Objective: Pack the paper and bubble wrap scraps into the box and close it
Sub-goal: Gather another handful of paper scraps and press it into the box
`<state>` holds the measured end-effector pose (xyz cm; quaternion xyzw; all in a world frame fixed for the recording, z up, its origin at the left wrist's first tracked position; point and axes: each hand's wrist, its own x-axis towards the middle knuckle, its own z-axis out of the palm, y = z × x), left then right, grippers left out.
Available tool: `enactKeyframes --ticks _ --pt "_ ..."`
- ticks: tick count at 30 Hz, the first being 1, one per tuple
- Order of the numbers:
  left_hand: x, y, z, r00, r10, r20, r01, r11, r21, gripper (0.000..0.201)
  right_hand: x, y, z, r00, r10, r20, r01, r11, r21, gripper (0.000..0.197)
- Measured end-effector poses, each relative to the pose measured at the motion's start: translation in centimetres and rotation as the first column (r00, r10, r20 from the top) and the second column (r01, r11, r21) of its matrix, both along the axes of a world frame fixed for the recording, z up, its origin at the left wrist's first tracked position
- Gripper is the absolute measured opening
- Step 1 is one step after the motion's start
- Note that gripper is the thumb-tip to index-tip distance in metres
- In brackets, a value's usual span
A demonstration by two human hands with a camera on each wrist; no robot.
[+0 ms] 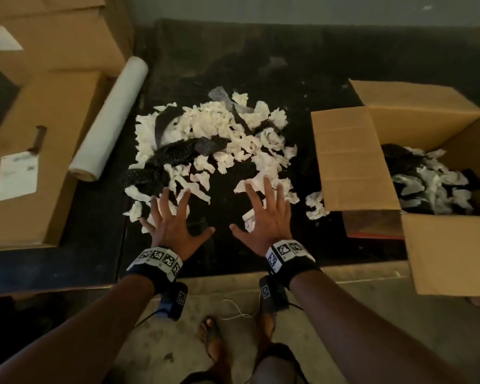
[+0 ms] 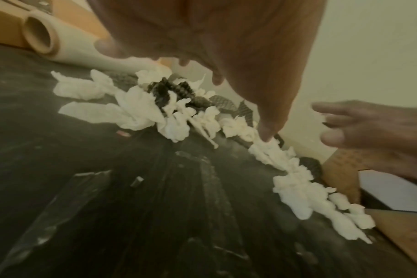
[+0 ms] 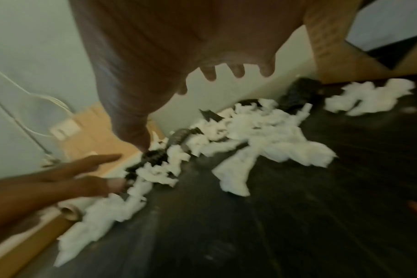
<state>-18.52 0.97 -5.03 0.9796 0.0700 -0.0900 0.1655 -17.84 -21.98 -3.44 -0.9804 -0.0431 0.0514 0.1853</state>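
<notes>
A heap of white paper scraps mixed with black bubble wrap strips lies on the dark table top. My left hand and right hand hover palm-down, fingers spread, over the heap's near edge, holding nothing. The open cardboard box stands at the right with scraps inside and its flaps up. In the left wrist view the left hand is above the paper scraps. The right wrist view shows the right hand over the paper scraps.
A roll of white film lies to the left of the heap, against a shut cardboard box with a paper label. More boxes stand at the back left. A small clump of paper lies by the open box's flap.
</notes>
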Motion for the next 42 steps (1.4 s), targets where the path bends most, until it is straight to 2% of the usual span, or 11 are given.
enactKeyframes --ticks 7,12,16,22,25,28,31,35,37,39,42 --pt "5.0 3.1 -3.6 0.99 0.137 0.009 -0.138 0.983 0.119 0.114 2.0 -5.3 -5.1 0.972 -0.234 0.035 0.237 0.962 -0.139 0.116" --pt "7.5 3.8 -6.6 0.974 0.221 -0.042 -0.217 0.973 0.073 0.115 4.3 -8.4 -7.7 0.901 -0.417 -0.122 0.393 0.902 -0.181 0.11" --pt "7.3 1.8 -7.7 0.994 0.107 -0.017 -0.106 0.993 0.057 0.114 5.6 -6.8 -9.3 0.924 -0.334 -0.184 0.308 0.938 -0.158 0.099" --pt "7.6 -2.1 -7.2 0.992 -0.121 -0.02 0.119 0.99 -0.08 0.107 7.5 1.0 -9.3 0.977 -0.118 -0.176 0.117 0.993 -0.018 0.091" --pt "7.8 -2.4 -7.0 0.993 -0.118 0.024 0.121 0.984 -0.13 0.105 7.9 3.7 -8.5 0.991 -0.063 -0.118 0.069 0.997 0.04 0.087" --pt "8.7 -1.8 -6.2 0.992 -0.065 0.11 0.075 0.993 -0.093 0.108 9.1 3.3 -7.6 0.994 -0.098 -0.04 0.099 0.994 0.033 0.086" --pt "10.1 -0.8 -5.6 0.976 -0.044 0.212 0.05 0.999 -0.023 0.106 11.4 0.6 -7.2 0.98 -0.2 0.018 0.2 0.979 -0.048 0.09" --pt "12.0 0.3 -5.9 0.978 0.027 0.207 -0.021 0.999 -0.032 0.107 14.8 -3.5 -7.4 0.912 -0.407 0.044 0.41 0.907 -0.095 0.092" --pt "13.0 0.4 -6.5 0.987 0.062 0.148 -0.055 0.997 -0.05 0.109 16.6 -4.9 -7.7 0.864 -0.503 -0.015 0.5 0.861 -0.092 0.093" --pt "13.9 0.4 -7.2 0.995 0.068 0.074 -0.061 0.994 -0.092 0.109 17.9 -5.5 -8.1 0.817 -0.556 -0.152 0.551 0.831 -0.078 0.092" --pt "14.3 0.1 -7.8 0.999 0.018 0.041 -0.013 0.993 -0.115 0.108 18.3 -4.5 -8.4 0.826 -0.501 -0.26 0.499 0.863 -0.075 0.089"
